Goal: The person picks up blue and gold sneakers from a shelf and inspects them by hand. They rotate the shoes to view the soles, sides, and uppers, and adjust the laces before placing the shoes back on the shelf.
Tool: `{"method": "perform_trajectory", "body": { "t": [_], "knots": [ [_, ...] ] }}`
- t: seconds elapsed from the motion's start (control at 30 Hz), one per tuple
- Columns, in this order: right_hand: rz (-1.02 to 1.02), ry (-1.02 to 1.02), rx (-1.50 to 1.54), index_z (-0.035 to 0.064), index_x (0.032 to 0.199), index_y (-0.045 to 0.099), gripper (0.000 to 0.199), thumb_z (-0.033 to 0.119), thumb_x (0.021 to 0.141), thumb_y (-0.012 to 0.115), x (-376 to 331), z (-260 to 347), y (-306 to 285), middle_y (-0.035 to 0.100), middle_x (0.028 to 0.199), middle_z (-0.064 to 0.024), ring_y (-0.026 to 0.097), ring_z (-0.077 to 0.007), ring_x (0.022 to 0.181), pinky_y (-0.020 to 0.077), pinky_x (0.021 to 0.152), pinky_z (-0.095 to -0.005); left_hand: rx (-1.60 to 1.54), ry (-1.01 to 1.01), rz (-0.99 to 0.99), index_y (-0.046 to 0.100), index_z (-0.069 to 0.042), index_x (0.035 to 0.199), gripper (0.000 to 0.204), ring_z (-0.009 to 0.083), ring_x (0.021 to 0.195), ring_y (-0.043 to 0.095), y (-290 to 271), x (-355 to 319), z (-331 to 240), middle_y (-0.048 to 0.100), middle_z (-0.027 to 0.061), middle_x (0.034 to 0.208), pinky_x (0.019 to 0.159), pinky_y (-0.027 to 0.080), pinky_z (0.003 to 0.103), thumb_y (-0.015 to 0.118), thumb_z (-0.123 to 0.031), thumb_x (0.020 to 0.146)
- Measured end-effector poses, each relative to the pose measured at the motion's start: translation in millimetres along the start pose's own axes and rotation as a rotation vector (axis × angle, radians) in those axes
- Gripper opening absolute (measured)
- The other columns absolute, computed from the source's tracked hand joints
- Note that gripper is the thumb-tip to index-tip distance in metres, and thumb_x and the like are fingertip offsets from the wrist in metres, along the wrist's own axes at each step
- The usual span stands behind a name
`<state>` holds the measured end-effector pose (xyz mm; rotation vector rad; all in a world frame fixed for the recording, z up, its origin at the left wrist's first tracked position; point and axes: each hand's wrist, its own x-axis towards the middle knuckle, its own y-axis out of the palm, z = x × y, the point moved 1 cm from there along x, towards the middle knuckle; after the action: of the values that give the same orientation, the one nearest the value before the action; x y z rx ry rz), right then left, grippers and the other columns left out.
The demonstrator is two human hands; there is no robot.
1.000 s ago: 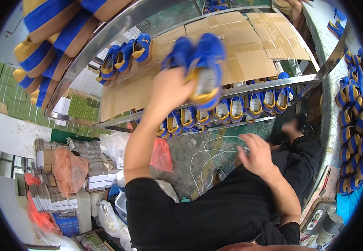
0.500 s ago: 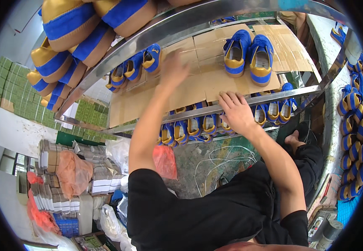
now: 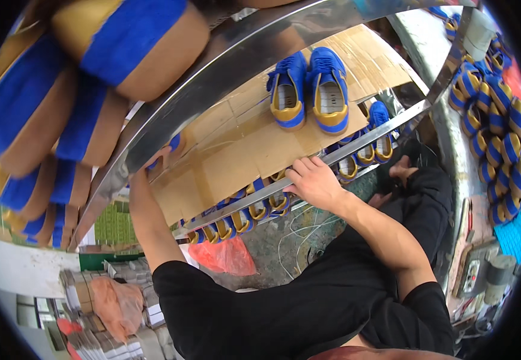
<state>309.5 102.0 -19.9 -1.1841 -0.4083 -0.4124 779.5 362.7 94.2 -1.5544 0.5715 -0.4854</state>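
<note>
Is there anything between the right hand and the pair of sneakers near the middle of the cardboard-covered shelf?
Nothing visible does. The right hand rests at the front metal rail, and only flat cardboard lies between it and the blue-and-gold sneakers.

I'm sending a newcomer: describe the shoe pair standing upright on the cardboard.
Find the metal rack, then the brown cardboard spread across it. Beyond the right hand stands a blue-and-gold pair of shoes, heels toward the person. Unlike the close-set row of shoes below, it stands apart.
</note>
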Motion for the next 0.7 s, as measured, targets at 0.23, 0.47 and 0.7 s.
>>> {"method": "perform_trajectory", "body": {
  "t": [0.23,0.47,0.7],
  "knots": [
    [0.007,-0.008,0.011,0.0078,0.095,0.062,0.03,0.034,0.082,0.069,1.8,6.6,-3.9,0.055,0.092,-0.0069,0.056,-0.0246,0.096,0.0437,0.086,-0.0373,-0.133,0.142,-0.12,0.043,-0.018,0.132,0.069,0.0365,0.109,0.061,23.6,2.9,-20.0,0.063,0.0183,0.117,0.097,0.045,0.046,0.079,-0.046,0.08],
    [-0.043,0.021,0.017,0.0056,0.095,0.063,0.033,0.032,0.079,0.074,7.3,10.9,-19.2,0.056,0.091,-0.0094,0.058,-0.0279,0.092,0.0443,0.084,-0.0384,-0.02,0.019,-0.013,0.054,-0.006,0.13,0.076,0.0357,0.117,0.059,-8.5,16.1,-81.7,0.063,0.0209,0.123,0.097,0.045,0.042,0.075,-0.057,0.079],
    [-0.071,-0.008,0.035,0.0053,0.092,0.063,0.031,0.031,0.079,0.074,4.2,14.9,-19.1,0.056,0.092,-0.0103,0.058,-0.029,0.092,0.0444,0.084,-0.0396,-0.182,-0.04,0.099,0.069,0.005,0.109,0.062,0.0234,0.096,0.066,-4.6,7.9,-69.3,0.071,0.0159,0.101,0.085,0.049,0.034,0.075,-0.049,0.079]
  ]
}}
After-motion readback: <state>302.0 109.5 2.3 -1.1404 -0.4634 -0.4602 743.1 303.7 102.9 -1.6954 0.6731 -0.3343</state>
